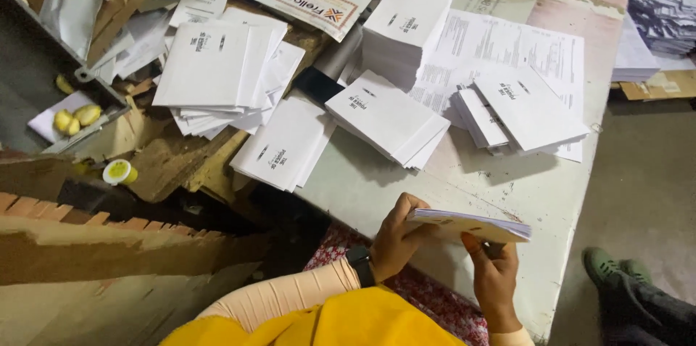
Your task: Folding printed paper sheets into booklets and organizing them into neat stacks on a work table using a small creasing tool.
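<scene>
A: Hands?
B: Left hand (395, 241) and right hand (495, 273) both pinch a thin stack of white paper booklets (470, 225), fingers pressed on its edges.
A: Location?
B: Held above the near edge of the pale worn table (377, 186), near the white envelope piles (388, 118).

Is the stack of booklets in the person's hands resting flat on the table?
No: the stack of booklets is held up off the table, gripped by the left hand and right hand.
</scene>
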